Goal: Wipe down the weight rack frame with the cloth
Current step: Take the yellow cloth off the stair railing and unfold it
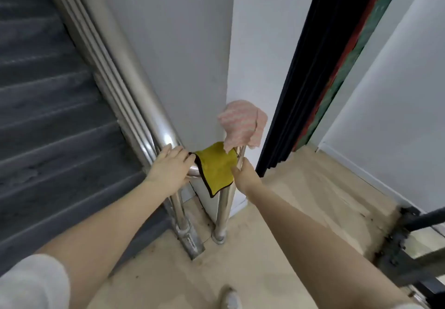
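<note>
A person stands by a steel stair railing (134,106). The left hand (171,169) lies flat and relaxed on the rail; the right hand (243,175) pinches a yellow cloth (215,167) draped there, below a pink cloth (242,125). Seemingly fetching the cloth; next, lift it free and carry it to the dark rack frame (414,241) at right

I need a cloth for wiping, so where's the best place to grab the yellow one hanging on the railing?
Pinch the yellow cloth at its upper right edge, where the right hand already meets it, and lift upward. It is draped over the steel rail, its dark-trimmed corner hanging free below. The pink cloth hangs just above, so lift gently.
</note>
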The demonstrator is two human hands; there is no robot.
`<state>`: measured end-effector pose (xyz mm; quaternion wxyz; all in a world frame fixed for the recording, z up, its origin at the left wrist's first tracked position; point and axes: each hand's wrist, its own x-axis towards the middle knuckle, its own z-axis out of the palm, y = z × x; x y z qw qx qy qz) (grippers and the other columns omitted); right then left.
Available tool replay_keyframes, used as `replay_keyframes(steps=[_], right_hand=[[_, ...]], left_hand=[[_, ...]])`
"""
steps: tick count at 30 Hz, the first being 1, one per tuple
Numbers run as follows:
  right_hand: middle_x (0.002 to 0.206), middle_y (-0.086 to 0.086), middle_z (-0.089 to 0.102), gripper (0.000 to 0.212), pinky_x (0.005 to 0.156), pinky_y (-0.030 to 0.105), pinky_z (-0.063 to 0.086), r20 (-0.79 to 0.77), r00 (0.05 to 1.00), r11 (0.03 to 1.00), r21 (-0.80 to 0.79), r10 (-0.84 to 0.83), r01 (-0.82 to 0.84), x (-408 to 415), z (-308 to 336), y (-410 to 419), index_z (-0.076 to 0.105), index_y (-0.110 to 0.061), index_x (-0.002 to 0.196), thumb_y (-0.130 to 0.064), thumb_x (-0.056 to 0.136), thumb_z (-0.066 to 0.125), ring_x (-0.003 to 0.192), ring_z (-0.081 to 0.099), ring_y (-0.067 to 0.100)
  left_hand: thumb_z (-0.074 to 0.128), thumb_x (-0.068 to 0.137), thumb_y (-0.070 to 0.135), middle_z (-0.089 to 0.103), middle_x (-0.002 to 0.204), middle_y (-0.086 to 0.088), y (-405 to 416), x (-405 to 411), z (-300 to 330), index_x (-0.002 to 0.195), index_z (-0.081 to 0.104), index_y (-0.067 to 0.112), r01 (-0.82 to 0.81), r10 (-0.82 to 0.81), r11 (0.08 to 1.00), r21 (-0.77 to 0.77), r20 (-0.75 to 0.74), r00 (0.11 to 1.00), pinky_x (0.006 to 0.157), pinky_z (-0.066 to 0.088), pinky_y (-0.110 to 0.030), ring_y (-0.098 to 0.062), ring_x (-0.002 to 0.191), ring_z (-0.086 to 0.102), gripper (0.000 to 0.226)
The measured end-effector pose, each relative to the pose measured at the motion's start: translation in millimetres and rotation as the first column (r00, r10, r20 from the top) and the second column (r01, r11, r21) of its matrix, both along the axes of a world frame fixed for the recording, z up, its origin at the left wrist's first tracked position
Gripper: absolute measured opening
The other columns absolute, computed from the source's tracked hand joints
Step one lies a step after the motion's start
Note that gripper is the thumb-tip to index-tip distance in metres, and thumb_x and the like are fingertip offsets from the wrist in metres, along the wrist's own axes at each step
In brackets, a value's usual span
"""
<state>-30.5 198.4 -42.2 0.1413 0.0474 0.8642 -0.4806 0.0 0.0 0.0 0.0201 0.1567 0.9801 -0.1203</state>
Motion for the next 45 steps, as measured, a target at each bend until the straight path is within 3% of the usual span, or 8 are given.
replay_keyframes(steps=[4,13,20,27,35,39,41,45], right_hand=[[0.14,0.001,0.043,0.063,0.091,0.024,0.036,0.069,0.988,0.959,-0.239,-0.139,0.152,-17.6,-16.9,-3.8,0.022,-0.014,0.147,-0.024,0.095,0.056,0.124,0.044,0.021],[0.106,0.007,0.057,0.049,0.083,0.032,0.046,0.191,0.953,0.893,-0.345,-0.234,0.288,-18.7,-22.2,-13.2,0.042,-0.008,0.129,-0.019,0.088,0.065,0.1,0.058,0.025],[0.098,-0.005,0.059,0.028,0.073,0.01,0.041,-0.229,0.963,0.964,-0.189,0.142,-0.187,49.2,22.1,-13.3,0.059,-0.013,0.115,-0.004,0.088,0.059,0.09,0.054,0.011],[0.089,-0.013,0.064,0.023,0.079,0.017,0.046,-0.27,0.879,0.9,-0.08,0.394,-0.428,180.7,58.7,-11.7,0.068,-0.019,0.099,0.0,0.087,0.063,0.083,0.059,-0.003],[0.089,-0.003,0.058,0.014,0.069,0.019,0.041,-0.193,0.959,0.945,0.293,0.207,-0.145,336.1,88.3,41.5,0.059,-0.02,0.085,-0.009,0.083,0.068,0.075,0.05,0.001],[0.075,-0.011,0.045,0.01,0.059,0.029,0.033,-0.329,0.944,0.815,0.538,-0.032,0.215,406.4,88.7,84.2,0.049,-0.016,0.093,-0.023,0.093,0.056,0.071,0.045,0.014],[0.07,-0.007,0.047,0.013,0.057,0.028,0.035,-0.333,0.928,0.835,0.452,-0.17,0.315,435.9,86.5,97.8,0.045,-0.015,0.09,-0.023,0.094,0.054,0.068,0.047,0.017],[0.088,-0.001,0.062,0.011,0.068,0.025,0.047,-0.364,0.646,0.731,-0.181,-0.671,0.658,495.2,104.1,115.2,0.051,-0.023,0.086,-0.022,0.089,0.062,0.083,0.058,0.015]], left_hand=[[0.091,0.04,0.023,0.064,0.083,-0.007,-4.7,-18.1,-15.8,0.084,0.068,0.009,0.103,-0.1,0.995,0.009,-0.162,0.982,0.093,0.044,-0.041,-0.029,0.082,0.063,0.051],[0.091,0.045,0.018,0.068,0.09,-0.008,-9.0,-20.7,-31.5,0.088,0.071,0.008,0.163,-0.111,0.977,0.139,-0.317,0.942,0.1,0.028,-0.037,-0.029,0.088,0.066,0.048],[0.05,0.088,0.019,0.042,0.14,-0.003,-3.5,8.0,4.2,0.138,0.039,0.014,-0.003,0.03,0.864,0.503,-0.046,0.998,0.104,0.035,-0.031,-0.02,0.127,0.041,0.051],[0.07,0.079,0.039,0.041,0.138,0.015,-13.2,120.3,12.1,0.125,0.047,0.037,0.213,-0.499,0.601,0.771,0.153,0.853,0.112,0.017,-0.02,0.0,0.131,0.03,0.051],[0.07,0.082,0.032,0.063,0.089,0.001,22.8,233.9,-1.1,0.084,0.056,0.025,-0.076,-0.517,0.693,0.717,0.567,0.641,0.068,0.049,-0.021,-0.01,0.079,0.061,0.016],[0.074,0.08,0.024,0.069,0.091,-0.002,73.9,276.0,24.0,0.086,0.058,0.027,-0.306,-0.445,0.4,0.864,0.475,0.759,0.066,0.05,-0.027,-0.016,0.078,0.063,0.018],[0.072,0.082,0.017,0.07,0.095,-0.007,110.7,309.5,43.0,0.088,0.059,0.023,-0.448,-0.435,0.178,0.876,0.478,0.763,0.072,0.051,-0.032,-0.02,0.08,0.064,0.015],[0.062,0.09,0.017,0.068,0.101,-0.007,176.3,385.4,64.5,0.104,0.061,0.014,-0.465,-0.5,0.116,0.878,0.456,0.736,0.072,0.051,-0.021,-0.013,0.082,0.064,0.014]])
